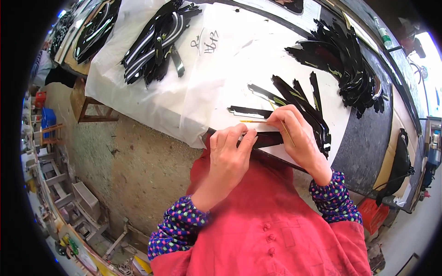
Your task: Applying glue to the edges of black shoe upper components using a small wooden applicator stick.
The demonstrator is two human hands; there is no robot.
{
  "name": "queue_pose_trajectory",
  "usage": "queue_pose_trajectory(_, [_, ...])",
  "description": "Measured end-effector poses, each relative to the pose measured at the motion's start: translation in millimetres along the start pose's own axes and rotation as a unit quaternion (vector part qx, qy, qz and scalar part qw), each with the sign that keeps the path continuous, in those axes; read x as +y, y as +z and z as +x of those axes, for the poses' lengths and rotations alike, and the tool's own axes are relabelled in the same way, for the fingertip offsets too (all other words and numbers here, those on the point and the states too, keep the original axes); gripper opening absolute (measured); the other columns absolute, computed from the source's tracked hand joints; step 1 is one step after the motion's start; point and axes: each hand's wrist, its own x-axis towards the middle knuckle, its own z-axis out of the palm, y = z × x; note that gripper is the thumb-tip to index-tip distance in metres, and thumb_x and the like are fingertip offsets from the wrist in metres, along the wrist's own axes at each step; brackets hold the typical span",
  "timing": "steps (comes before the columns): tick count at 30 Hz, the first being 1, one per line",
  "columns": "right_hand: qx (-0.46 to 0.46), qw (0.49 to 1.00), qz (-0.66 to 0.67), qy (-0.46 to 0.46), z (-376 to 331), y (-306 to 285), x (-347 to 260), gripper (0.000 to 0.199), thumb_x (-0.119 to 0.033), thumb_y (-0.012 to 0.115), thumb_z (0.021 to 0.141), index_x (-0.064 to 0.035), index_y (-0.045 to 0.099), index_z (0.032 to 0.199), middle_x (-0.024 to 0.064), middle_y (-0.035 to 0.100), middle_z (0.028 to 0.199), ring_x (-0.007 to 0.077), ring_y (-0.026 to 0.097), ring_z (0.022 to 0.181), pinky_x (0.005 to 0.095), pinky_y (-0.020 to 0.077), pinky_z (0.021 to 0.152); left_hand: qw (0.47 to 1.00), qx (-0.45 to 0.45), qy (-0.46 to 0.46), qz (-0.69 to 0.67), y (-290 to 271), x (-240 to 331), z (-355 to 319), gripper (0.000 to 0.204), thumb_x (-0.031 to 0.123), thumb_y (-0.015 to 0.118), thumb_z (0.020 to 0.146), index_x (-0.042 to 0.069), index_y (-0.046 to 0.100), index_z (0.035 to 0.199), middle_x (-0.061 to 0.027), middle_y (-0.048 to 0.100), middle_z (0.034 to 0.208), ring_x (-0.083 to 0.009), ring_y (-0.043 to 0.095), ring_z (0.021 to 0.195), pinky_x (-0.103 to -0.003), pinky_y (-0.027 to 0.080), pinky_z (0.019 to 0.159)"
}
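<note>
At the near edge of the white-covered table, my left hand (229,149) is closed on one end of a glossy black strip (269,139). Just above the strip's other end, my right hand (297,135) pinches a thin yellow stick (253,121) that points left toward my left fingers. A second slim yellowish stick (288,133) crosses the same hand at a slant; how it is held is partly hidden. Beyond my fingers several loose black strips (294,99) fan out on the white sheet (244,64), some with yellow-green marks.
A large heap of black strips (352,69) lies at the right of the table, and a bundle with silvery strips (159,41) at the far left. A black bag (397,165) rests on the right side. A wooden stool (92,108) stands beside the table; a red crate (373,214) sits below.
</note>
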Motion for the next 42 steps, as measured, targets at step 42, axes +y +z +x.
queue_pose_trajectory(42, [0.075, 0.984, 0.086, 0.135, -5, -14, 5, 0.014, 0.008, 0.059, 0.095, 0.0006, 0.062, 0.107, 0.0108, 0.060, 0.100, 0.0163, 0.065, 0.070, 0.0275, 0.0537, 0.063, 0.989, -0.071, 0.053, 0.119, 2, -25, 31, 0.047, 0.000, 0.058, 0.082, 0.013, 0.069, 0.126, -0.0023, 0.061, 0.132, -0.0215, 0.055, 0.118, -0.044, 0.031, 0.107])
